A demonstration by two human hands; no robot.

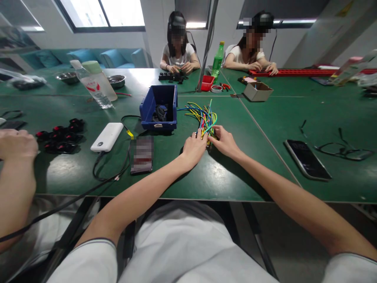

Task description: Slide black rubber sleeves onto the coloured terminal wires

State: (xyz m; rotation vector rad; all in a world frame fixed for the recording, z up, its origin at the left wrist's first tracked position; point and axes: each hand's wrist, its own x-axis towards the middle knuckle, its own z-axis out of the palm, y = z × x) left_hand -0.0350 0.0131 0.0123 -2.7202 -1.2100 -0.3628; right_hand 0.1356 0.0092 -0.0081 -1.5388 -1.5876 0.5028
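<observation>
Blue plastic bin point(167, 125) w/ dark parts point(160, 113) inside, left of wires; 2 metal bowls point(117, 85), contents unclear; 2 smartphones point(308, 160); 1 pwr bank point(107, 136). Multicolored wire bundle point(209, 117), too tangled to count, on green table point(224, 184), fans out past fingertips; L hand point(194, 149) atop near end, R hand point(225, 142) curled against right side; can't tell if either grips.

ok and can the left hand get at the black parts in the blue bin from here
Likely yes: the blue bin is open-topped and nothing seems to stand between it and the left hand, though that hand is busy at the wires.
</observation>
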